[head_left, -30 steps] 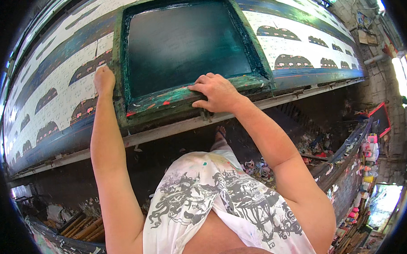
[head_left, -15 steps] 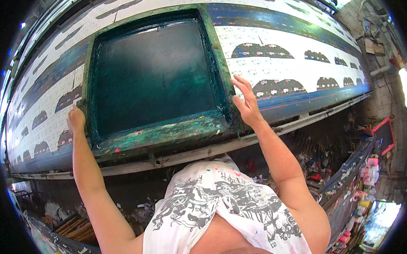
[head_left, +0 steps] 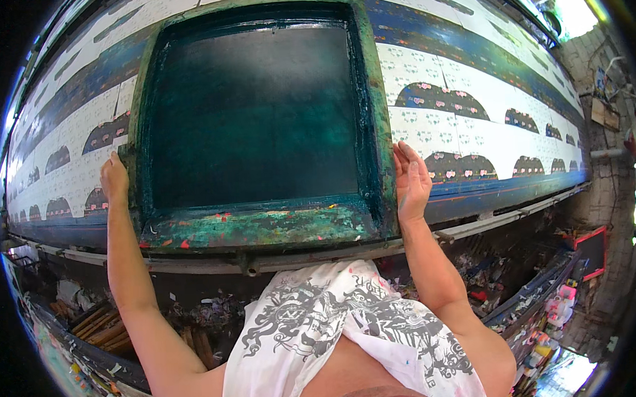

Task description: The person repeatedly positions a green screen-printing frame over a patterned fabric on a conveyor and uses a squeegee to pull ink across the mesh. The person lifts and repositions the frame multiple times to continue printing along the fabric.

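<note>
The frame (head_left: 256,124), a green wooden printing screen with a dark mesh, lies flat on the cloth (head_left: 463,134) that covers the long table (head_left: 487,217). It serves as the landmark for all positions below.

Left hand (head_left: 114,179): set against the frame's left outer edge, near the lower corner. The fingers curl onto the wood; whether they fully grip cannot be told, as the fingertips are hidden behind the edge.

Right hand (head_left: 410,181): open, palm flat against the frame's right outer edge, fingers extended upward along the wood. It presses rather than grips.

Progress, as judged from the layout: to the right of the frame, the cloth carries a row of finished dark arch motifs (head_left: 440,100), with further motifs in the same row to the frame's left (head_left: 105,132). The frame sits in line with this row. The section under the mesh is not visible, so its print state cannot be told. No squeegee is seen on or near the frame. The hand placement on both sides suggests the frame is being positioned or steadied.

Below the frame, a shelf (head_left: 91,332) holds sticks and debris.
</note>
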The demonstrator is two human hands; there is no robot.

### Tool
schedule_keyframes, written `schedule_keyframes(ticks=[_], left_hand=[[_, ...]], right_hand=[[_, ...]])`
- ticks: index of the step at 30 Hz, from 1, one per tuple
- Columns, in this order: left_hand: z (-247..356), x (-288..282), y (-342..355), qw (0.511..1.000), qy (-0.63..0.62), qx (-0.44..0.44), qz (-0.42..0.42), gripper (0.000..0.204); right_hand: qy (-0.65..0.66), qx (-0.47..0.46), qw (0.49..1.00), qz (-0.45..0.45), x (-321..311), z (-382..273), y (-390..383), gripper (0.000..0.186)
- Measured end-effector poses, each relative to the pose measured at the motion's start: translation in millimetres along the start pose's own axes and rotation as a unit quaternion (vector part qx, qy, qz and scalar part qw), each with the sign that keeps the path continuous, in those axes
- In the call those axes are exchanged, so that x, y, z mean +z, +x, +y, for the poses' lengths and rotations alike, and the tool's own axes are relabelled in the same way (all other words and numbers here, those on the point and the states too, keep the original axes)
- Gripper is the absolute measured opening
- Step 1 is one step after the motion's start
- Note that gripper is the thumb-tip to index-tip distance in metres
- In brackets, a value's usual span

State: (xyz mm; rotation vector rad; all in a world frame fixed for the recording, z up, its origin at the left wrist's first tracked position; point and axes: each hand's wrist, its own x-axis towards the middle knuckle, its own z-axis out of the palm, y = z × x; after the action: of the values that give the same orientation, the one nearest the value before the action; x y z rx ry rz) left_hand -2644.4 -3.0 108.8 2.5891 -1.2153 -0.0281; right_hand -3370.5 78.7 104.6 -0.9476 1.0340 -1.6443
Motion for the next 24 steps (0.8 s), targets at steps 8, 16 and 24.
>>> schedule_keyframes(ticks=[8,16,24], left_hand=[[-55.7,23.3,33.5,0.985,0.084,0.151,-0.006,0.066],[4.6,5.3,21.4,0.962,-0.234,-0.09,-0.103,0.083],[88.5,-53.6,-48.1,0.831,-0.497,-0.12,-0.218,0.083]], right_hand=[[0.031,0.049,0.998,-0.029,18.2,-46.6,2.5,0.058],[0.1,0.038,0.991,-0.078,32.9,-83.5,14.8,0.064],[0.051,0.046,0.993,-0.098,-55.7,-149.2,63.6,0.057]])
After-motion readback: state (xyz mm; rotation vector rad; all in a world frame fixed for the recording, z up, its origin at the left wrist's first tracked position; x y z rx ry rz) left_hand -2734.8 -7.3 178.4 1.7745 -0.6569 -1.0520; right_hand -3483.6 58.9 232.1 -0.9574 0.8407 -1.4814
